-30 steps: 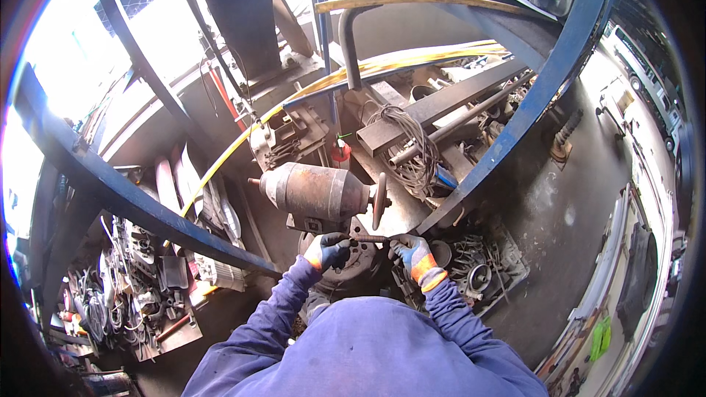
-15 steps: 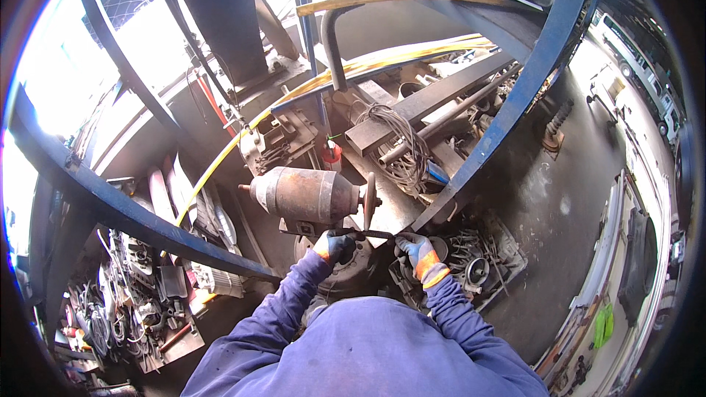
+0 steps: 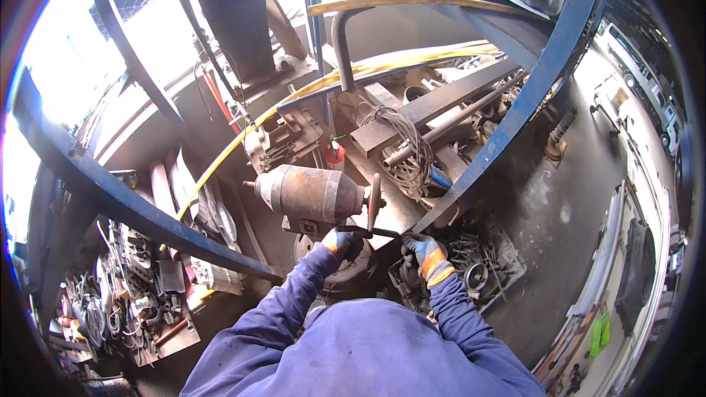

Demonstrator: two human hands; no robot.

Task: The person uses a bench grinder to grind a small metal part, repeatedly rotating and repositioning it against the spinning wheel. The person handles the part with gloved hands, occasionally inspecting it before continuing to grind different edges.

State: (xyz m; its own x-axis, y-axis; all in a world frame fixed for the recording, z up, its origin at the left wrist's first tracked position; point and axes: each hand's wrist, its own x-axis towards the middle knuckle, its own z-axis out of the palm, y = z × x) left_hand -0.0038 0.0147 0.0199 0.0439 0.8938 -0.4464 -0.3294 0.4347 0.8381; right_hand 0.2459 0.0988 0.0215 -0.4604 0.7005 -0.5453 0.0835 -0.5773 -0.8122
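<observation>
A rusty grinder (image 3: 312, 192) with a round wheel (image 3: 373, 200) at its right end stands on a pedestal in front of me. My left hand (image 3: 344, 242), in a blue and orange glove, is closed around a dark, narrow bar (image 3: 385, 232) just below the wheel. Gloved the same way, my right hand (image 3: 424, 254) grips the bar's right end with its fingers pinched together. Whether the bar touches the wheel cannot be made out. My left hand hides part of the bar.
Blue metal frame beams (image 3: 507, 121) slope down on both sides. Beyond the grinder lie a steel beam (image 3: 434, 106) and coiled cable (image 3: 404, 147). Scrap parts fill a tray (image 3: 507, 272) at right and a pile (image 3: 132, 287) at left. A yellow hose (image 3: 220, 170) curves behind.
The whole view has shifted slightly, with the grinder now a little farther right in it. Both hands stay on the bar, and less of it shows left of my left hand.
</observation>
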